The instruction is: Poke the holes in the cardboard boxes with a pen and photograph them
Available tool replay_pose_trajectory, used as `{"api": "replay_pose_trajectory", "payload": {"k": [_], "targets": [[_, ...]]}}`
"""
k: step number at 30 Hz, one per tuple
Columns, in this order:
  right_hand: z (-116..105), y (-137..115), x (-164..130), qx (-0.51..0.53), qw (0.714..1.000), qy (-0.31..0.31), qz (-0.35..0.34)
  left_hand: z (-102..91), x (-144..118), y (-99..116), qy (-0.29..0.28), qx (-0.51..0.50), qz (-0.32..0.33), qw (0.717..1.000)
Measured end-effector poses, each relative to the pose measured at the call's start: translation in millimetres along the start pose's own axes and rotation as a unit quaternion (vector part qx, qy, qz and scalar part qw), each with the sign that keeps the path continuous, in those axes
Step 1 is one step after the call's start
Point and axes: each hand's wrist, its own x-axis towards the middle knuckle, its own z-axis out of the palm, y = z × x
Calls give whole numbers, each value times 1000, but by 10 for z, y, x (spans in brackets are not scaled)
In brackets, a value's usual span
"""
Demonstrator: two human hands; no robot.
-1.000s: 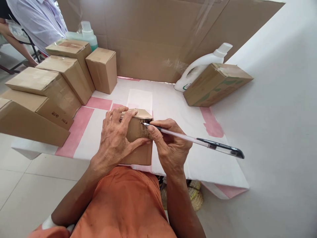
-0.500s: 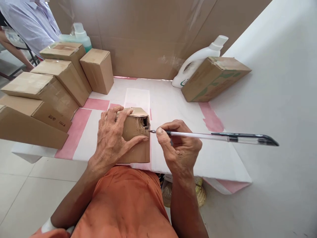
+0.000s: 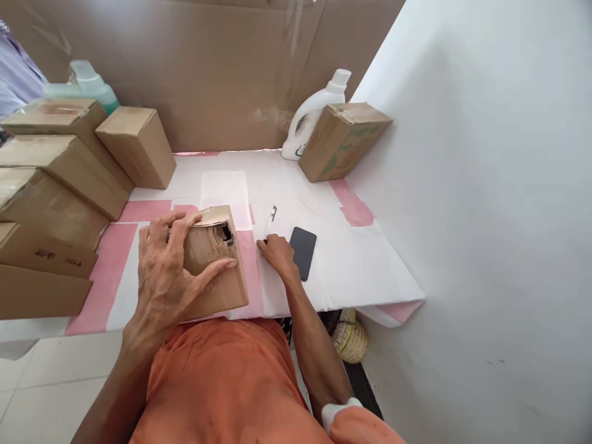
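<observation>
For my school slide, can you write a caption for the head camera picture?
Left hand grips a torn cardboard box; right hand rests with a pen beside a phone.

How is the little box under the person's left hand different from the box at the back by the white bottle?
The small box has a ragged hole torn near its top corner; the far box shows no hole. The small box is plain brown, while the far box carries green print. The left hand grips the small box; the far box lies untouched beside the white bottle. Both are brown cardboard on the white-covered table.
</observation>
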Motion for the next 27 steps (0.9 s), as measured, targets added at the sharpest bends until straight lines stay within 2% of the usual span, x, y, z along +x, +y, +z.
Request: {"api": "replay_pose_trajectory", "payload": {"k": [2, 5, 8, 10, 12, 15, 19, 23, 27], "targets": [[47, 2, -15, -19, 1000, -8, 15, 2, 8, -7, 0, 4, 2, 1000], [-5, -1, -120, -33, 999, 6, 27, -5, 25, -14, -2, 8, 7, 1000], [-120, 75, -267, -44, 995, 75, 53, -14, 32, -25, -4, 7, 6, 1000], [-172, 196, -361, -55, 985, 131, 94, -15, 25, -34, 0, 7, 2, 1000], [-183, 355, -438, -62, 976, 156, 140, -7, 12, -42, 4, 3, 2, 1000], [-143, 569, -509, -52, 974, 136, 173, 19, -12, -45, 14, -6, 9, 1000], [-77, 674, -516, -21, 980, 113, 164, 42, -48, -40, 19, -5, 13, 1000], [-36, 705, -455, 20, 981, 119, 154, 35, -80, -40, 19, -3, 0, 1000], [-2, 866, -381, 97, 973, 146, 152, 38, -94, -39, 24, -8, -6, 1000]]}}
